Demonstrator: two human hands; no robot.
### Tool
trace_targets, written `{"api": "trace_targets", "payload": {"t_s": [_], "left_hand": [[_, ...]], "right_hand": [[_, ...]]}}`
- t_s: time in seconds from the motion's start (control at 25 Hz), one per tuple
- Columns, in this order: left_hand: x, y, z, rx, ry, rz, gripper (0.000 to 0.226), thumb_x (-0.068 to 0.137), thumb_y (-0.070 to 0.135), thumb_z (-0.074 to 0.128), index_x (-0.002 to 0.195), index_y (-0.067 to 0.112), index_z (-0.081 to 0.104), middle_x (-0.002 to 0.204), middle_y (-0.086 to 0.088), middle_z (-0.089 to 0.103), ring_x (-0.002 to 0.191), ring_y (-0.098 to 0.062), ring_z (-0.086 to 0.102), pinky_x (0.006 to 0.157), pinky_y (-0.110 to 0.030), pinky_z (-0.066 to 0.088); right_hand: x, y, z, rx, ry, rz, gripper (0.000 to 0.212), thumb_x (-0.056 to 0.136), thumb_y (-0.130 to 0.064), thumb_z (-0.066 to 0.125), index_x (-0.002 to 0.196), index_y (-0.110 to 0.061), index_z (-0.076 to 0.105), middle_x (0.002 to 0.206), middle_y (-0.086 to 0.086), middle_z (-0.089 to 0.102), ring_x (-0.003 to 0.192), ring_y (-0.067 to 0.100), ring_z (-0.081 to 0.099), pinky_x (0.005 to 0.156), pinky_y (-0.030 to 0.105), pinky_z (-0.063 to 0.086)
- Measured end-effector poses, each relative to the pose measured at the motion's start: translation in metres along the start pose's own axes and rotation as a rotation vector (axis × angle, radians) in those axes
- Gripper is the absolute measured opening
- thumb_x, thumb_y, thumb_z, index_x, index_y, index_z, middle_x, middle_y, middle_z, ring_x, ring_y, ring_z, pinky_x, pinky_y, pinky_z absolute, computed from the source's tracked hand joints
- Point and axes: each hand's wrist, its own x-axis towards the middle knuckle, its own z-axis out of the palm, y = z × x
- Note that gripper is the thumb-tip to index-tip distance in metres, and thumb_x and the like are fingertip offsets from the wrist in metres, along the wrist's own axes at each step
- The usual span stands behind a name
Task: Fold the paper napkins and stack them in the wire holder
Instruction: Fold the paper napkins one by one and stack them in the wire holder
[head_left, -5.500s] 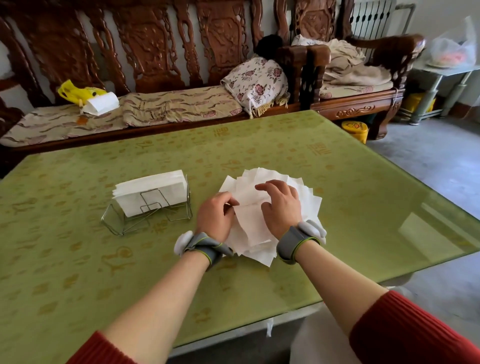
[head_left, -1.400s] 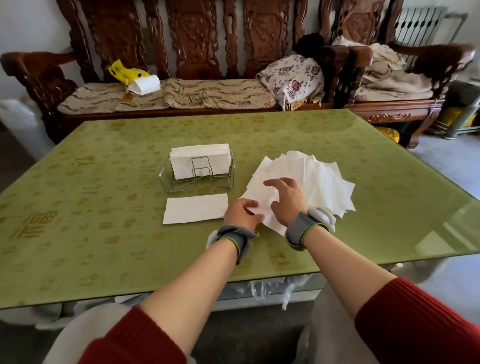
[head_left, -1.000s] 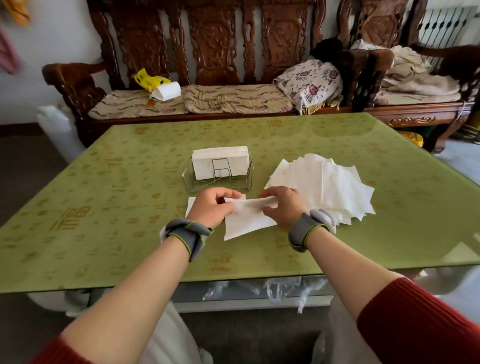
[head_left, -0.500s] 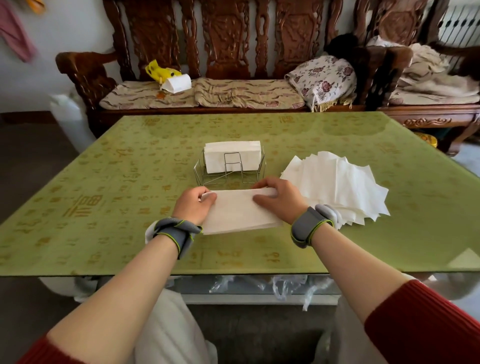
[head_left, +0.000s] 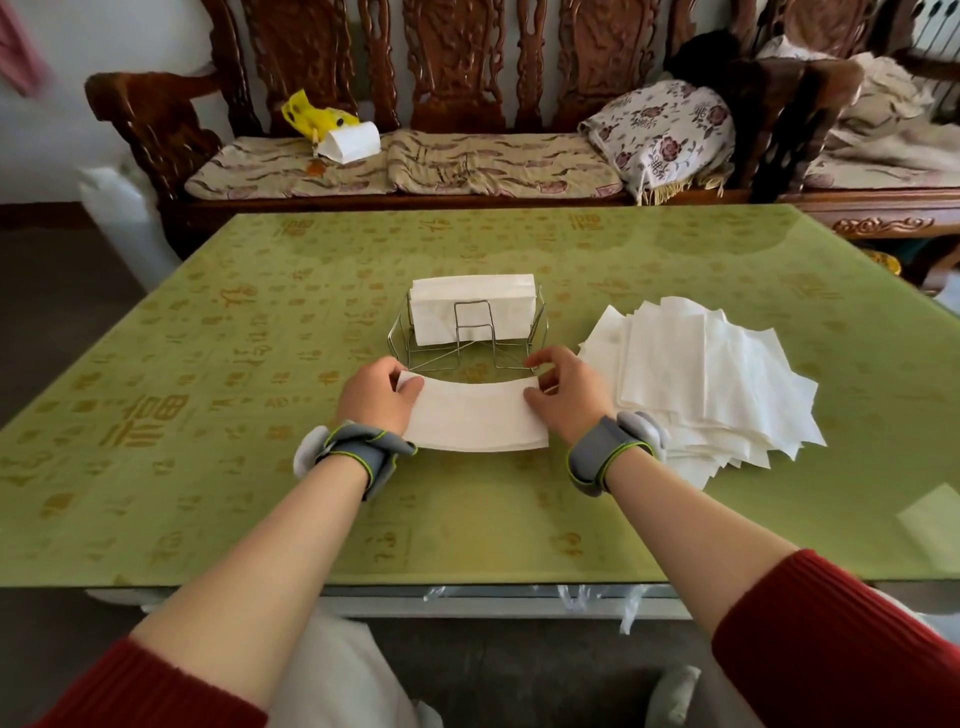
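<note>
A folded white napkin (head_left: 475, 415) lies on the green table (head_left: 208, 415), held between both hands. My left hand (head_left: 376, 397) pinches its left end and my right hand (head_left: 563, 392) pinches its right end. Its far edge bows toward me. Just beyond it stands the wire holder (head_left: 470, 345) with a stack of folded napkins (head_left: 472, 306) upright inside. A fanned pile of unfolded napkins (head_left: 696, 379) lies to the right of my right hand.
A carved wooden bench (head_left: 457, 166) with cushions, a floral pillow (head_left: 665, 135) and a yellow bag (head_left: 311, 117) runs along the table's far side. The table's near edge (head_left: 467, 587) is close to my body.
A napkin was pulled from the pile to the table's middle and folded into a narrow strip. Both hands now pinch its ends, nearer the holder. The camera view shifted left.
</note>
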Motion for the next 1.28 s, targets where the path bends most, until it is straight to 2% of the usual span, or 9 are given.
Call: {"api": "trace_targets", "payload": {"t_s": [0.16, 0.32, 0.48, 0.64, 0.8, 0.88, 1.04, 1.2, 1.28], "left_hand": [[0.023, -0.009, 0.017, 0.122, 0.006, -0.017, 0.026, 0.085, 0.027, 0.058, 0.067, 0.014, 0.045, 0.064, -0.005, 0.052, 0.066, -0.031, 0.048, 0.055, -0.033, 0.033], [0.023, -0.018, 0.03, 0.269, 0.009, -0.014, 0.019, 0.086, 0.027, 0.053, 0.072, 0.016, 0.049, 0.072, -0.006, 0.06, 0.068, -0.03, 0.053, 0.055, -0.03, 0.035], [0.021, -0.014, 0.028, 0.355, -0.015, 0.035, 0.013, 0.086, 0.028, 0.057, 0.088, 0.017, 0.05, 0.095, -0.006, 0.06, 0.076, -0.027, 0.052, 0.06, -0.031, 0.038], [0.002, 0.003, 0.018, 0.257, 0.115, 0.154, 0.013, 0.079, 0.023, 0.064, 0.085, 0.025, 0.053, 0.094, 0.005, 0.055, 0.081, -0.022, 0.056, 0.061, -0.029, 0.039], [-0.028, 0.058, 0.046, 0.054, -0.041, 0.423, 0.014, 0.074, 0.013, 0.065, 0.077, 0.023, 0.056, 0.073, 0.009, 0.049, 0.072, -0.02, 0.054, 0.06, -0.032, 0.042], [-0.038, 0.091, 0.068, -0.009, -0.147, 0.513, 0.015, 0.073, 0.01, 0.067, 0.081, 0.019, 0.059, 0.081, 0.005, 0.055, 0.076, -0.019, 0.057, 0.067, -0.035, 0.048], [-0.054, 0.141, 0.116, -0.027, -0.245, 0.62, 0.026, 0.073, 0.012, 0.07, 0.099, 0.014, 0.063, 0.105, -0.001, 0.059, 0.097, -0.021, 0.058, 0.083, -0.032, 0.045], [-0.063, 0.171, 0.149, -0.001, -0.276, 0.636, 0.046, 0.067, 0.03, 0.077, 0.107, 0.016, 0.06, 0.114, -0.001, 0.055, 0.103, -0.021, 0.055, 0.088, -0.036, 0.045], [-0.061, 0.173, 0.158, 0.029, -0.33, 0.575, 0.043, 0.07, 0.033, 0.076, 0.106, 0.016, 0.06, 0.113, 0.0, 0.055, 0.102, -0.02, 0.056, 0.087, -0.036, 0.047]], "right_hand": [[0.023, 0.002, 0.019, -0.107, 0.043, 0.008, 0.022, 0.082, -0.008, 0.054, 0.085, -0.026, 0.066, 0.091, -0.002, 0.064, 0.087, 0.02, 0.059, 0.067, 0.024, 0.04], [0.031, 0.009, 0.029, -0.235, -0.01, -0.042, 0.028, 0.088, -0.009, 0.051, 0.102, -0.019, 0.072, 0.112, 0.007, 0.059, 0.103, 0.024, 0.057, 0.081, 0.026, 0.042], [0.021, 0.011, 0.029, -0.386, -0.11, -0.112, 0.031, 0.087, -0.024, 0.057, 0.117, -0.027, 0.064, 0.131, 0.001, 0.044, 0.117, 0.028, 0.045, 0.093, 0.03, 0.039], [0.007, 0.013, 0.012, -0.293, -0.019, -0.192, 0.032, 0.082, -0.012, 0.06, 0.105, -0.033, 0.067, 0.125, -0.005, 0.045, 0.114, 0.023, 0.041, 0.087, 0.032, 0.044], [-0.003, 0.025, -0.027, -0.242, 0.163, -0.275, 0.046, 0.071, 0.002, 0.054, 0.1, -0.031, 0.069, 0.119, -0.006, 0.052, 0.114, 0.024, 0.042, 0.089, 0.031, 0.042], [-0.008, 0.04, -0.057, -0.4, 0.234, -0.2, 0.053, 0.07, -0.003, 0.054, 0.111, -0.035, 0.062, 0.128, -0.007, 0.046, 0.126, 0.023, 0.033, 0.094, 0.032, 0.036], [-0.023, 0.079, -0.109, -0.579, 0.092, 0.091, 0.068, 0.073, -0.019, 0.061, 0.134, -0.039, 0.039, 0.147, -0.004, 0.028, 0.141, 0.022, 0.015, 0.107, 0.037, 0.026], [-0.025, 0.106, -0.139, -0.512, -0.063, 0.139, 0.07, 0.075, -0.032, 0.066, 0.138, -0.035, 0.036, 0.145, 0.002, 0.033, 0.13, 0.028, 0.037, 0.105, 0.036, 0.036], [-0.022, 0.111, -0.146, -0.485, -0.098, 0.099, 0.063, 0.077, -0.035, 0.066, 0.135, -0.032, 0.041, 0.14, 0.003, 0.04, 0.123, 0.028, 0.045, 0.1, 0.033, 0.04]]}}
